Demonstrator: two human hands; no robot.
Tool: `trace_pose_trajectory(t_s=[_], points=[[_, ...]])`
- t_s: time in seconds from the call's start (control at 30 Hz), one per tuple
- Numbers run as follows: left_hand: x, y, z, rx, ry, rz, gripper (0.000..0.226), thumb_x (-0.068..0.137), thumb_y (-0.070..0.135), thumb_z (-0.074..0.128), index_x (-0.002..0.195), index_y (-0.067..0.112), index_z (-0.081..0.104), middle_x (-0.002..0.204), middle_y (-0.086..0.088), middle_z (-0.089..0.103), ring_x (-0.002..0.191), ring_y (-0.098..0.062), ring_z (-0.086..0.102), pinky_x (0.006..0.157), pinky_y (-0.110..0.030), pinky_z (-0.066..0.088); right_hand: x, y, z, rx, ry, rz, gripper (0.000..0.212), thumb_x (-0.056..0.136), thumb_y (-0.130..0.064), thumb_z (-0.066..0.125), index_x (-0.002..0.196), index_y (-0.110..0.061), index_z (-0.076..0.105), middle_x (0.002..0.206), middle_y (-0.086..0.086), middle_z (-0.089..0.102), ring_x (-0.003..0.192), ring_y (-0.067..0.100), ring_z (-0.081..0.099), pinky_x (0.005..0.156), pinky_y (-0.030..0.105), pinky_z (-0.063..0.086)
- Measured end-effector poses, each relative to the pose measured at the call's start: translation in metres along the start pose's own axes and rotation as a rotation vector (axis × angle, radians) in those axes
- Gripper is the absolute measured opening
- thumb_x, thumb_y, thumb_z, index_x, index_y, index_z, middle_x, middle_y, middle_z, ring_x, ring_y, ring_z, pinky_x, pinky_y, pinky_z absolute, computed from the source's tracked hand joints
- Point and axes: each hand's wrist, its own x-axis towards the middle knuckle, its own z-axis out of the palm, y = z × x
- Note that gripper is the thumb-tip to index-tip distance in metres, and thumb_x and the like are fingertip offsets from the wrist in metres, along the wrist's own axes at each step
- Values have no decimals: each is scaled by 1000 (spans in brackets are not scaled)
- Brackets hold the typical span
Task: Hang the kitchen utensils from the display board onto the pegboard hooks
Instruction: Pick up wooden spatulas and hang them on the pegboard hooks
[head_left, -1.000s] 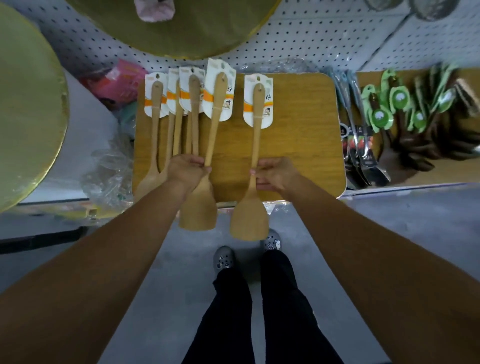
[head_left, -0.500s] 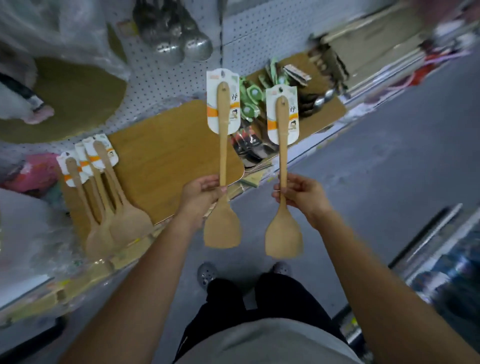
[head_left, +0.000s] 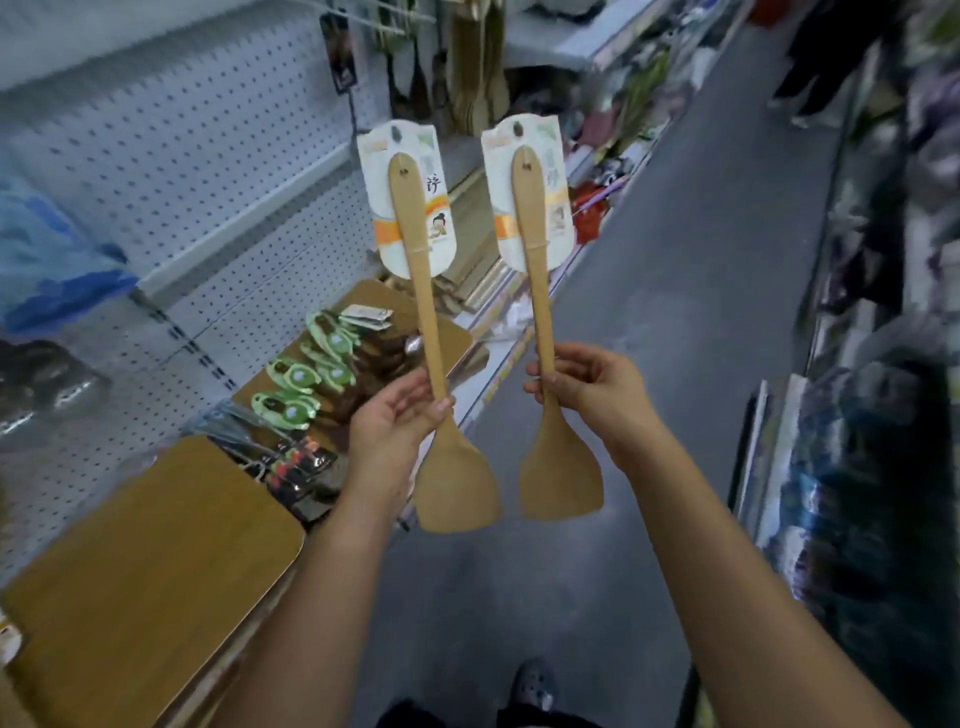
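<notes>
I hold two wooden spatulas upright, blades down, each with a white and orange card tag at the handle top. My left hand (head_left: 390, 426) grips the left wooden spatula (head_left: 422, 312) low on its handle. My right hand (head_left: 592, 387) grips the right wooden spatula (head_left: 537, 291) the same way. Both are lifted over the aisle, away from the wooden display board (head_left: 150, 566) at lower left. The white pegboard (head_left: 171, 145) rises at left, with hooks and dark utensils (head_left: 415, 78) hanging near its top.
A second wooden board (head_left: 452, 335) carries green-tagged utensils (head_left: 301, 374) and black-handled tools (head_left: 291, 462). A blue plastic bag (head_left: 47, 254) hangs at far left. The grey aisle floor (head_left: 701, 260) runs ahead between shelves; a person (head_left: 826, 57) stands far down it.
I have turned right, away from the board, carrying both spatulas; the view now looks down the aisle. The other spatulas on the board have dropped out of view.
</notes>
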Motion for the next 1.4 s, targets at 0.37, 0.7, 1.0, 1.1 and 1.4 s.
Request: trace_pose_trajectory(t_s=[0.37,0.7,1.0,1.1,1.4], points=[[86,10,109,-8,-151,37,44,71,-6,76,111,12,69,103,-7,74,95,-15,69,78,-22,55,67,-21,-91,17,130,21,29,91,14,57,100,-11,68,95,14,75,86,29,72,89,45,58],[210,8,164,-19,-168,-46,43,77,-6,76,117,7,67,112,-12,72,102,-24,69,93,-39,55,195,-40,-132,-23,204,50,29,93,9,59,121,5,62,101,18,75,91,34,74,85,40,61],[277,11,207,-32,-146,-52,42,75,-9,75,114,3,67,106,-14,74,99,-24,71,86,-32,58,270,-54,-154,-22,178,89,28,94,9,57,119,1,62,102,18,75,91,33,74,87,42,59],[292,10,226,1,-141,-55,43,75,-4,78,115,7,68,107,-12,74,103,-25,70,89,-36,57,294,-58,-173,-11,169,93,27,93,9,57,118,-1,63,101,16,76,92,32,74,88,42,59],[345,9,324,-77,-40,-53,45,68,8,80,111,10,70,107,-16,73,102,-32,70,85,-35,55,392,-87,-256,-29,47,54,26,93,10,57,102,-12,68,98,15,76,92,31,74,85,40,59]])
